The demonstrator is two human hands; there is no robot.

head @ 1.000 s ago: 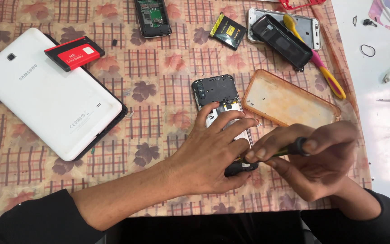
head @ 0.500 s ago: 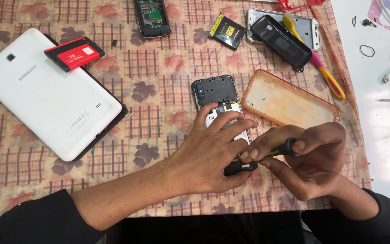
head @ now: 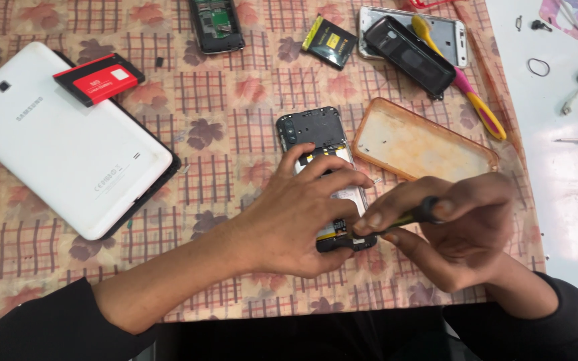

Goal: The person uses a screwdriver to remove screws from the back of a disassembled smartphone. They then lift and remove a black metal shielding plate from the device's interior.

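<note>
An opened black phone (head: 312, 130) lies back-up on the patterned tablecloth, its inner parts showing. My left hand (head: 296, 214) rests on its lower half, fingers spread and pressing it down. My right hand (head: 453, 227) pinches a small dark-handled screwdriver (head: 413, 215), its tip down at the phone's lower right corner. The lower end of the phone is mostly hidden under my fingers.
A clear orange-tinted phone case (head: 423, 144) lies right of the phone. A white tablet (head: 55, 144) with a red battery (head: 98, 79) on it sits at left. Another phone body (head: 217, 25), a black-and-yellow battery (head: 329, 41), a phone frame with black cover (head: 415, 47), a yellow-pink tool (head: 466, 87) lie behind.
My right hand has shifted slightly and turned the screwdriver at the phone's lower end. The left hand keeps pressing on the phone; the rest is unmoved.
</note>
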